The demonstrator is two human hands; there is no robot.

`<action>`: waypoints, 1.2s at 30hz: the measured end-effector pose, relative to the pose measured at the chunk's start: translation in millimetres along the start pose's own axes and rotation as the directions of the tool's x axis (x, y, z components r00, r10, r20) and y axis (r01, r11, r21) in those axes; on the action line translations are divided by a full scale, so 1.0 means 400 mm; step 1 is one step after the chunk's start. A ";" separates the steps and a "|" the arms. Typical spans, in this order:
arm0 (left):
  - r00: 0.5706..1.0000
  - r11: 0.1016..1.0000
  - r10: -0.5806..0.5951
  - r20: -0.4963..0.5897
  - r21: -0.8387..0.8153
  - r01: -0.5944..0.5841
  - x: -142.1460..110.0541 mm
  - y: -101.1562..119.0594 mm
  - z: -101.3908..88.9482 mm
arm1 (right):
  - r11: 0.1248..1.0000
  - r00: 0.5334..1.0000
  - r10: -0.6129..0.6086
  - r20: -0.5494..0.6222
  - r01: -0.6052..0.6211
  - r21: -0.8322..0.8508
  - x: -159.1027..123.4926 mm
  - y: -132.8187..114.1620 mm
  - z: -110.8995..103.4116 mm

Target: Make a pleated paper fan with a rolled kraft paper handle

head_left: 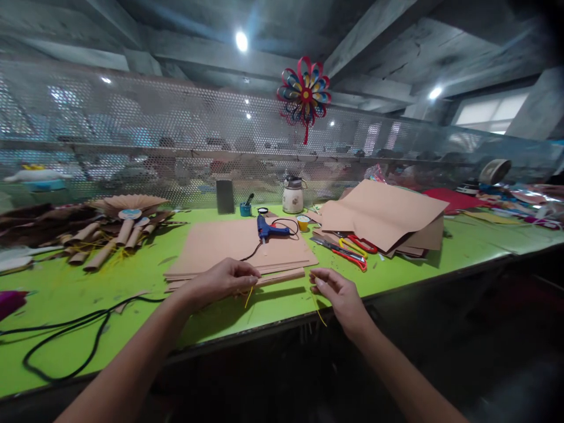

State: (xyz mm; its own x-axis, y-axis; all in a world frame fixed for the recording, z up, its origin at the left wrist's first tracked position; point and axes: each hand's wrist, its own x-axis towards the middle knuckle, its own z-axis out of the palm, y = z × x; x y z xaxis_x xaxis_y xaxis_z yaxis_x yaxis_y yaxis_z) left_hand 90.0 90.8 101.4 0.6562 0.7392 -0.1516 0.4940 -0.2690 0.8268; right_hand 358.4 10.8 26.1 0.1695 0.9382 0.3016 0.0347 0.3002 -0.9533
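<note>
My left hand (222, 281) is pinched on one end of a rolled brown paper tube (282, 276) and a thin yellow string (249, 296) that hangs from my fingers. My right hand (337, 292) is pinched on the other stretch of yellow string (318, 308), which trails down past the table edge. The tube lies along the near side of a stack of brown card sheets (229, 247). A blue glue gun (268, 229) rests on that stack just beyond my hands.
Red-handled scissors (350, 251) lie right of the stack, beside a loose pile of brown card (383, 217). Rolled paper tubes and a folded fan (118, 226) sit at the left. A black cable (79, 338) loops over the green table (132, 276). A perforated metal screen (176, 135) backs the bench.
</note>
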 end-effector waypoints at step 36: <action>0.999 0.998 -0.050 0.014 0.031 0.049 0.032 -0.018 -0.031 | 0.853 0.523 -0.177 0.834 0.505 -0.136 0.273 -0.106 0.067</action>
State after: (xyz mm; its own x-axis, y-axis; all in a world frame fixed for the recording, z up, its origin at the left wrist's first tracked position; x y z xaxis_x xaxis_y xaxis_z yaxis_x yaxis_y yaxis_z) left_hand 87.7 109.8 100.1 0.6385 0.7432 -0.2000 0.5430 -0.2509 0.8014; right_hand 348.9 105.1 99.9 -0.7384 0.5813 0.3419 0.2488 0.7060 -0.6631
